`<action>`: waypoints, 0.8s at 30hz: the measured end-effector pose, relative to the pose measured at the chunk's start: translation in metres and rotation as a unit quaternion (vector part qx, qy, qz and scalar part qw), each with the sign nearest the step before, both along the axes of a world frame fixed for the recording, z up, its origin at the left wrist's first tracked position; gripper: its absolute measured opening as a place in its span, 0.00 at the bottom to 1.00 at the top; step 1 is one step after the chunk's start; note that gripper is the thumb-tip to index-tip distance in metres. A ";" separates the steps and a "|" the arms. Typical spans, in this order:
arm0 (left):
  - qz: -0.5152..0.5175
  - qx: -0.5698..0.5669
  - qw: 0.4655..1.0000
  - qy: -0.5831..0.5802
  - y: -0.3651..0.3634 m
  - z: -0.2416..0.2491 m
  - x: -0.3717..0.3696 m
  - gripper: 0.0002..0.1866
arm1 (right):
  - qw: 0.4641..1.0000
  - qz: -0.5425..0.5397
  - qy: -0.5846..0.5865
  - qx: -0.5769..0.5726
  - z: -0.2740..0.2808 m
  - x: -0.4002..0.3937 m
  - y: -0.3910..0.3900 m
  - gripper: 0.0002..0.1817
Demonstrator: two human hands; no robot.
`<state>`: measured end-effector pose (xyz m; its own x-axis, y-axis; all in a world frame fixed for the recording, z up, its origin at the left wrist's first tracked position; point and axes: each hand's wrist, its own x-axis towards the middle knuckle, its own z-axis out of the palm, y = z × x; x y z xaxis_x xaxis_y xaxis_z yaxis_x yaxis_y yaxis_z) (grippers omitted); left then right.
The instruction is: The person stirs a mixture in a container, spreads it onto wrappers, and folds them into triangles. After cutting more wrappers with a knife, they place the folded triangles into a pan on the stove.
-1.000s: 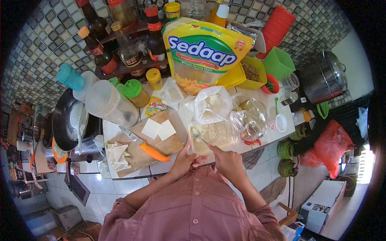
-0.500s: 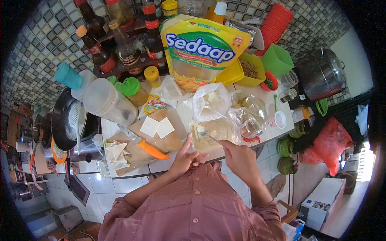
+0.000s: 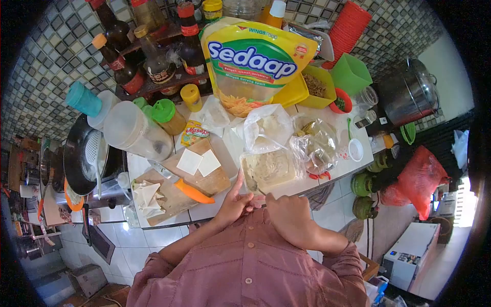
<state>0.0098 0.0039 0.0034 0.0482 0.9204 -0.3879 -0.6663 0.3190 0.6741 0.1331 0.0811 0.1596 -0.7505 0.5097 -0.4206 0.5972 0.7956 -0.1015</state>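
A clear rectangular plastic container (image 3: 297,162) of pale, smeared paste (image 3: 273,169) stands at the counter's front edge. My left hand (image 3: 234,205) grips its near left corner, the index finger stretched along the left wall and the other fingers bent in front. My right hand (image 3: 292,217) is closed around the handle of a metal spoon (image 3: 261,192), whose bowl end dips into the paste by the near left corner. Left of the hands, two square white wrappers (image 3: 190,161) lie on a wooden cutting board (image 3: 217,180) beside an orange-handled knife (image 3: 193,191).
Folded wrapper pieces (image 3: 148,198) sit on the board's left end. Behind the container are an open plastic bag of white powder (image 3: 268,128) and a clear bag (image 3: 314,146). A large oil pouch (image 3: 250,66), bottles and tubs line the back. A wok (image 3: 76,156) is at left.
My right hand has moved left and toward my body, bringing the spoon from the container's far left area to its near left corner. My left hand stays at the container.
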 end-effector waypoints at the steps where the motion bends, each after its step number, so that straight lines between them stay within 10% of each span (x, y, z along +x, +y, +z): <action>1: -0.006 0.001 1.000 0.011 -0.001 -0.001 0.000 0.40 | 1.000 -0.022 0.009 0.021 -0.004 -0.004 0.001 0.11; 24: 0.042 0.010 0.998 0.053 -0.001 0.000 0.003 0.33 | 0.947 -0.272 0.172 0.013 -0.061 0.043 0.006 0.08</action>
<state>0.0126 0.0029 0.0034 -0.0702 0.9271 -0.3681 -0.6156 0.2501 0.7473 0.1761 0.0870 0.0984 -0.4641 0.8669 -0.1822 0.8547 0.3842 -0.3492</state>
